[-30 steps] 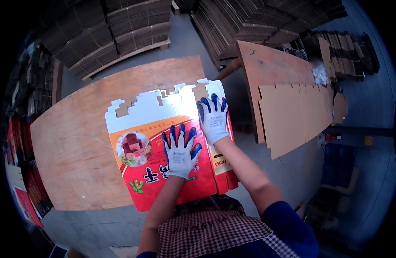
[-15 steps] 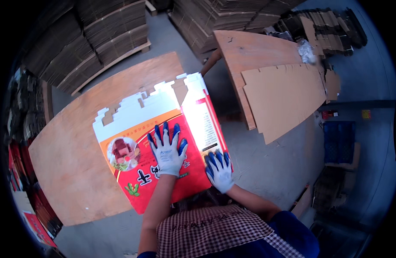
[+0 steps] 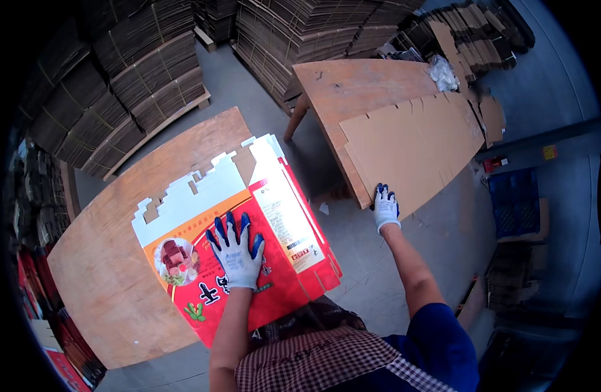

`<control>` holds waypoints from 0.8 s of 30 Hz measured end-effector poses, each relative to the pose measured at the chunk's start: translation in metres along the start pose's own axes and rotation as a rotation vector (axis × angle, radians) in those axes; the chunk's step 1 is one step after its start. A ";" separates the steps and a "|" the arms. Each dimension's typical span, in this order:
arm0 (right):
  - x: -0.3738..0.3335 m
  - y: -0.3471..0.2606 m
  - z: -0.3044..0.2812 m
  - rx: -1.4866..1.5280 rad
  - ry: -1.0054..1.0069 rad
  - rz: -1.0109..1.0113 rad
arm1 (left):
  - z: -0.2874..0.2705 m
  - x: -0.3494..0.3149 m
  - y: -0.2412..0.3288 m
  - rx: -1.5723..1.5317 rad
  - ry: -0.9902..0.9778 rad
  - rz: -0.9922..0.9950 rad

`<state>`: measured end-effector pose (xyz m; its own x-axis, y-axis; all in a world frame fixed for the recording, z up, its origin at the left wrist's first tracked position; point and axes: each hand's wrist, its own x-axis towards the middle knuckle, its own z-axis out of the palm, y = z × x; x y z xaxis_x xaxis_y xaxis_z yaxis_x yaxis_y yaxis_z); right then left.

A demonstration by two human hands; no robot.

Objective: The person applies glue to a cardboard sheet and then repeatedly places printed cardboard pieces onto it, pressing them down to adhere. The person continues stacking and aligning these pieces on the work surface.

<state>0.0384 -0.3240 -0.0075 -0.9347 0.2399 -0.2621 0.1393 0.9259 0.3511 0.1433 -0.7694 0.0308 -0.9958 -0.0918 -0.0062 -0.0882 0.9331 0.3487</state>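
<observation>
Both my hands wear white gloves with blue fingertips. My left hand (image 3: 237, 256) lies flat, fingers spread, on a printed flat carton (image 3: 287, 271). This carton is red, orange and white with a food picture and a notched white edge, and it lies on the near wooden table, overhanging its right side. My right hand (image 3: 386, 209) reaches out to the right. Its extended fingers rest at the near corner of a plain brown cardboard sheet (image 3: 415, 147) on the second table; whether the thumb is under the sheet cannot be seen.
The near table (image 3: 104, 261) and the second table (image 3: 326, 85) stand with a gap between them. Stacks of flat cardboard (image 3: 157, 72) rise at the back. Crumpled clear plastic (image 3: 443, 73) sits on the second table. A blue crate (image 3: 513, 202) is at the right.
My right hand has left the printed carton and moved right and up to the brown sheet. My left hand stays on the carton. The whole view has shifted somewhat.
</observation>
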 end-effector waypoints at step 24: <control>-0.224 -0.025 -0.313 1.575 0.171 -0.352 | 0.018 -0.087 -0.139 -1.632 0.226 -0.300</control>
<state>0.1416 -0.4921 0.3233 -0.9995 0.0291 0.0091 0.0006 0.3156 -0.9489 0.2422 -0.8845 -0.0334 -0.9134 -0.3680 -0.1738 0.0003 -0.4277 0.9039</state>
